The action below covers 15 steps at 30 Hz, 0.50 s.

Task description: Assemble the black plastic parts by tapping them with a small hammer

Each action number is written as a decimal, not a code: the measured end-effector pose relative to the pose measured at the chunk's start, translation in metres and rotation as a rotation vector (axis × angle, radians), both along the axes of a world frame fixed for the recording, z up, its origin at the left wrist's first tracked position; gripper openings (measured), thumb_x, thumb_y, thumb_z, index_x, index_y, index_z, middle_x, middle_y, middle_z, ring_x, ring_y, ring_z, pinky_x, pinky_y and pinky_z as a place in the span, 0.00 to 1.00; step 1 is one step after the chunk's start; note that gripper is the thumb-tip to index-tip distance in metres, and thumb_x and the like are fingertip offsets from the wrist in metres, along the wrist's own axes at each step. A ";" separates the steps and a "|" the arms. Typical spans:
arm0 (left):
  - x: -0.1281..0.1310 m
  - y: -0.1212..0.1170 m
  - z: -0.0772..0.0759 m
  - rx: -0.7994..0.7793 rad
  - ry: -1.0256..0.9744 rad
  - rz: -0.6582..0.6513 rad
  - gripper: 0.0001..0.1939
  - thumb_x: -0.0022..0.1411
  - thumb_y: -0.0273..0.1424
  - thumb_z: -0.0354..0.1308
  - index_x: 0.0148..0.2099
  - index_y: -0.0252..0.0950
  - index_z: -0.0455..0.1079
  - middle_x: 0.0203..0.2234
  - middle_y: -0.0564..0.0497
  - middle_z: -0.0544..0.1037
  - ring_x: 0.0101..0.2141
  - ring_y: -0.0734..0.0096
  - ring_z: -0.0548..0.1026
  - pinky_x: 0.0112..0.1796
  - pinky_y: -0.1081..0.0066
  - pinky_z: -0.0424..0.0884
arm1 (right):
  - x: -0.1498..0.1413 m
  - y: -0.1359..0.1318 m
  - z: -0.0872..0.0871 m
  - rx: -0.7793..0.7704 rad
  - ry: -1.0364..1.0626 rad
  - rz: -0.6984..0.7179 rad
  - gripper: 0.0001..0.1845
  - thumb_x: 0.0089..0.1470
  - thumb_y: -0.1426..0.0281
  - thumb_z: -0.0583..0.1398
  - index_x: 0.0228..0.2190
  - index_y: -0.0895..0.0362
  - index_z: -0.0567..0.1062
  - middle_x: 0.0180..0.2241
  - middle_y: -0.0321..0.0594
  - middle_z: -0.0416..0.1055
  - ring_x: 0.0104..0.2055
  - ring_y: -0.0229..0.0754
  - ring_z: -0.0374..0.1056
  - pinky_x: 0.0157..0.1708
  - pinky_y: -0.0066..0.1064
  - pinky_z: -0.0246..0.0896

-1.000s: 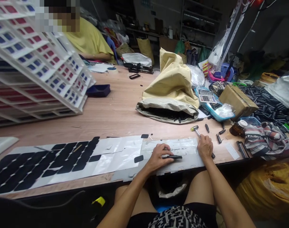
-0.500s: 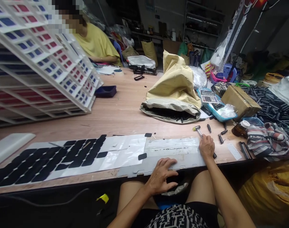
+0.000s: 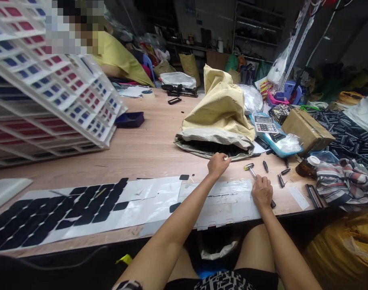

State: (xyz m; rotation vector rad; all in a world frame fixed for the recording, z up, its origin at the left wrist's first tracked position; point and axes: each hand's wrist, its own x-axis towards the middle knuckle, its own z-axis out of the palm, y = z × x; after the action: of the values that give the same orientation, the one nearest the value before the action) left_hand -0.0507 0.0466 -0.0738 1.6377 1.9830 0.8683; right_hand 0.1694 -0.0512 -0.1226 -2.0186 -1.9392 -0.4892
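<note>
My left hand is stretched forward to the mouth of the cream sack, its fingers loosely bent and apart. Nothing shows in it, though some fingertips are hard to see. Dark pieces lie inside the sack's mouth. On the right, my right hand is wrapped around the handle of a small hammer, which lies low over the table with its yellow-faced head pointing away from me. A grey-white board covers the table edge between my arms. Several black pen-shaped parts lie just past the hammer.
Black rounded pieces lie in rows on white sheets at left. A white plastic crate leans at far left, near a co-worker in yellow. At right are a calculator, a cardboard box, a brown jar and striped cloth.
My left hand has moved forward from the board's near edge to the sack's mouth. My right hand stays on the hammer. The co-worker leans a little further left.
</note>
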 end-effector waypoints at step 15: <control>-0.007 0.023 -0.012 -0.227 0.148 0.048 0.13 0.58 0.43 0.64 0.41 0.42 0.81 0.42 0.44 0.83 0.44 0.53 0.78 0.39 0.64 0.69 | -0.004 -0.001 0.002 -0.075 0.017 -0.032 0.16 0.64 0.73 0.53 0.51 0.56 0.72 0.40 0.45 0.67 0.41 0.48 0.60 0.35 0.35 0.51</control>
State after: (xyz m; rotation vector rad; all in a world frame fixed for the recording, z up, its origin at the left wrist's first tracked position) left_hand -0.0576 0.0701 -0.0856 1.5690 2.1403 0.5279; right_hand 0.1654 -0.0527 -0.1205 -2.0956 -1.9459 -0.4108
